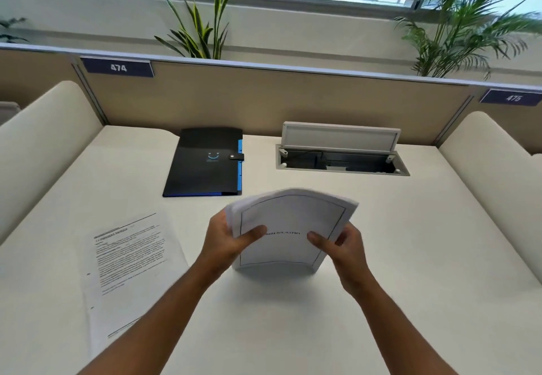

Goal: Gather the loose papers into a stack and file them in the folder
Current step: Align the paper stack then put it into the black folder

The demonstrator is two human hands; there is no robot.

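Note:
A stack of white papers [289, 222] stands upright on its lower edge on the white desk [396, 242], its top sheet showing a thin black border and a short title. My left hand [227, 238] grips the stack's left edge and my right hand [341, 242] grips its right edge, thumbs on the front. One loose printed sheet [129, 260] lies flat on the desk to the left of my left arm. A black folder [205, 162] with a blue edge and a snap strap lies closed at the back of the desk, behind the stack.
An open cable hatch [341, 157] with a raised lid sits at the back right of the desk. Cream side dividers [35, 140] bound the desk left and right, a tan partition with number plates 474 and 475 behind. Plants stand beyond it.

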